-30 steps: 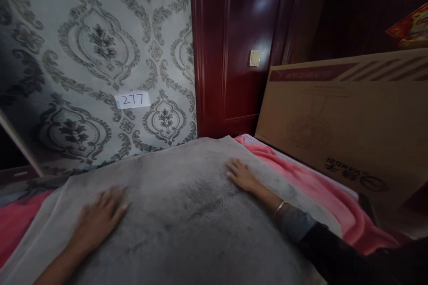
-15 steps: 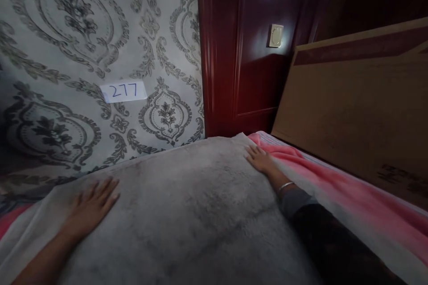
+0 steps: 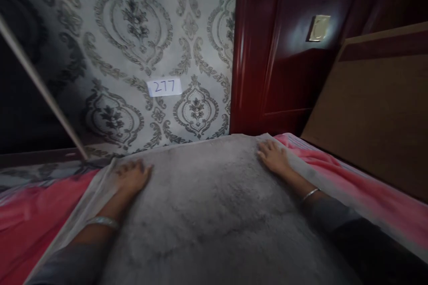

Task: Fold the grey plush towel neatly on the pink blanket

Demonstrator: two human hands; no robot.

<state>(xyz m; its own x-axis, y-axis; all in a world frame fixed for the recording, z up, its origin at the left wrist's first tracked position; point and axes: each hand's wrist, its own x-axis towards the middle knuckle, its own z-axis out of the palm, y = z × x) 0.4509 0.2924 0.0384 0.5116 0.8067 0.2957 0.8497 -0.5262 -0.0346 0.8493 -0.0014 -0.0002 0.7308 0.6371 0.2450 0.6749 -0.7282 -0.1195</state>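
A grey, soft-looking blanket (image 3: 200, 196) lies spread out in front of me, its far edge close to the wall. My left hand (image 3: 132, 177) rests on its left side near the far corner, fingers spread and slightly blurred. On the right, my right hand (image 3: 274, 156) lies flat near the far right corner, fingers apart. Neither hand grips anything. Beneath the grey blanket, pink-red cloth (image 3: 43, 218) shows on the left, and more pink cloth (image 3: 331, 169) runs along the right edge.
Behind the blanket stands a patterned wall (image 3: 133, 22) bearing a paper label (image 3: 164, 87) marked 277. Dark red panelling (image 3: 257, 53) holds a switch plate (image 3: 320, 28). A large cardboard box (image 3: 377, 111) leans at the right. A dark panel with a pale edge (image 3: 43, 89) stands at the left.
The view has swung left, bringing the dark panel and more red cloth into sight. My left hand has moved farther forward over the blanket; my right hand stays near the far right corner.
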